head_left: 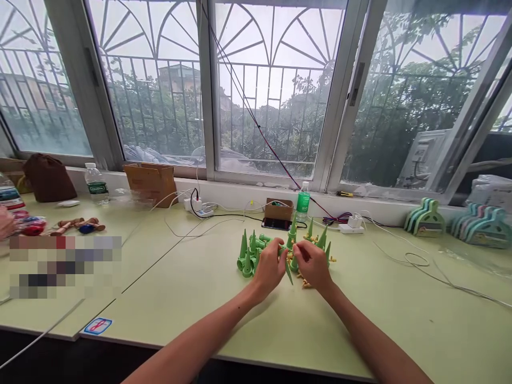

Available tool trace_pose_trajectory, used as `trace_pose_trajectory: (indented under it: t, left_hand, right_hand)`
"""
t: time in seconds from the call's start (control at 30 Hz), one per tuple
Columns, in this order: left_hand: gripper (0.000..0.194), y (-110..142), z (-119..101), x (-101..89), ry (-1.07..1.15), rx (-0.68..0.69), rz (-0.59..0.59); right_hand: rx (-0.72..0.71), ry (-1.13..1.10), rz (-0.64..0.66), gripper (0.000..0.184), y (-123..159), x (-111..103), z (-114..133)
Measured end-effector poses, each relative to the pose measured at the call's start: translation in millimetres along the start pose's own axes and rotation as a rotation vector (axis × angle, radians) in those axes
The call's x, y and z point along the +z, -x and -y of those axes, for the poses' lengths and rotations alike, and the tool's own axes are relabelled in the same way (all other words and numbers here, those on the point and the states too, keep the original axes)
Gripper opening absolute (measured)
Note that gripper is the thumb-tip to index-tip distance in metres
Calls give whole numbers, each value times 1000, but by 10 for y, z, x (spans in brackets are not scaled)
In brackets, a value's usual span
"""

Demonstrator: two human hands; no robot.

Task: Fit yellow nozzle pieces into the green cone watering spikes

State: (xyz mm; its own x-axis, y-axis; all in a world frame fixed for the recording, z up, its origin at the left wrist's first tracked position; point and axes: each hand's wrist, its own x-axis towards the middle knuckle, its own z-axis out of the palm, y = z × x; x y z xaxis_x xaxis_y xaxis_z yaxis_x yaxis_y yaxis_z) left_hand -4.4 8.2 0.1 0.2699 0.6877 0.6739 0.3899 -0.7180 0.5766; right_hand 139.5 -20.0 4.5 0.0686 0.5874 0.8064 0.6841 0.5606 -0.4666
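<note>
Both Hands Close Over Green Cones

Our left hand (pixel 271 266) pinches a green cone (pixel 288 273), its tip angled down toward the table (pixel 192 314). Our right hand (pixel 314 265) has thumb and fingers pressed together just beside it; what they grip is too small to tell. Around our hands stand other green cones (pixel 244 246), with small yellow pieces (pixel 307 284) lying near our right hand.

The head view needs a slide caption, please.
Left hand and right hand close together by green cones on a table, windows behind.
</note>
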Motion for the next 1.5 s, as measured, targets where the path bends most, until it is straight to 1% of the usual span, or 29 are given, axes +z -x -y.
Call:
trace_pose_trajectory:
  t: [0.17,0.4,0.67,0.77,0.93,1.1,1.33,1.5]
  left_hand:
    - [7,-11,2,-3,31,-4,-49]
    - [9,-18,10,-7,63,-30,-58]
    - [13,-33,-22,-17,125,-123,-47]
    - [16,-39,-52,-30,182,-160,-39]
    - [21,-45,-80,-35,283,-212,-25]
    - [23,-42,-85,-31,299,-193,-31]
    - [14,-15,-111,-37,290,-120,12]
    - [18,-2,-109,-32,282,-84,44]
  right_hand:
    - [16,17,-10,21,6,2,-8]
    - [-2,31,16,21,8,-6,7]
    - [8,-4,102,22,-8,-1,8]
    - [10,-29,137,24,-9,-1,10]
    - [18,-44,152,27,-3,-6,21]
    - [14,-53,155,29,3,2,-1]
    - [25,-45,146,30,6,4,-39]
    - [29,-37,139,31,5,11,-68]
